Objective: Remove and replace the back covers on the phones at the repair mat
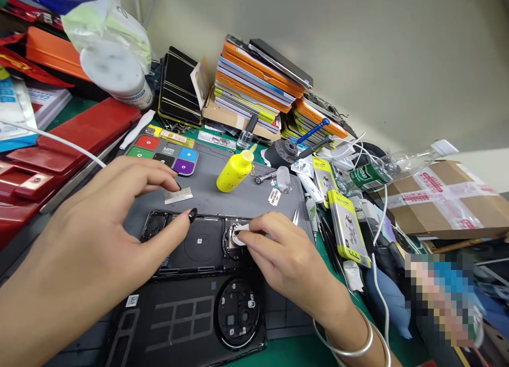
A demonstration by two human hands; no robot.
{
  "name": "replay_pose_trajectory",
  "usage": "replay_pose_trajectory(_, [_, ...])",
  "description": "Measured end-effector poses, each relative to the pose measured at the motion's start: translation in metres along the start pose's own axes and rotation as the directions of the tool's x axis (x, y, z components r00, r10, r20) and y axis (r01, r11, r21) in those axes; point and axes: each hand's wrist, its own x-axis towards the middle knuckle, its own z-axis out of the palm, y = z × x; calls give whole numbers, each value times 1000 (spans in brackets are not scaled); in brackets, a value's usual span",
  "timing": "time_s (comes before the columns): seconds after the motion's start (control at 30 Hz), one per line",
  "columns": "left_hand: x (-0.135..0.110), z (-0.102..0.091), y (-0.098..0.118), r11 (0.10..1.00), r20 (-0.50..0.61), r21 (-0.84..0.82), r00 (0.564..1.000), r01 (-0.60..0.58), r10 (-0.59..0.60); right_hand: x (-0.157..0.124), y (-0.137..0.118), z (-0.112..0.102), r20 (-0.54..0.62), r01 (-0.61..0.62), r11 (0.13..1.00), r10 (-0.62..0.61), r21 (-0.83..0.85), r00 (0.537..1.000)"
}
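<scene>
Black and opened up, the phone body [214, 237] lies on a grey mat [210, 197], its back cover [181, 319] with the round camera ring set just below it. The right hand [288, 258] pinches a small white piece [239, 229] between thumb and fingertips, over the camera end of the phone body, and hides part of that corner. The left hand [111, 224] is loose, thumb and fingers spread apart above the other end, covering some of it; a silvery strip [178, 195] lies just beyond the fingertips. Behind the phone body stands a yellow squeeze bottle [234, 172], tilted in view, with a coloured magnetic pad [163, 156] to its left. Clutter crowds the rim — a red case [83, 144] at left, stacked boxes [254, 86] at the back, yellow packs [350, 228] and a clear plastic bottle [397, 165] at right, near a taped carton [449, 197] — and a white cable [385, 282] runs down beside the right forearm.
</scene>
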Motion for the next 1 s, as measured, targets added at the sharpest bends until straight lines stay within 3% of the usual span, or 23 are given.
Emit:
replay_pose_trajectory(0.8, [-5, 8, -15, 993, 48, 4, 992, -120, 120, -1, -4, 1, 3, -80, 996, 80, 40, 997])
replay_pose_trajectory(1.0, [-2, 1, 7, 999, 146, 17, 989, 32, -34, -2, -6, 4, 13, -107, 992, 107, 63, 994])
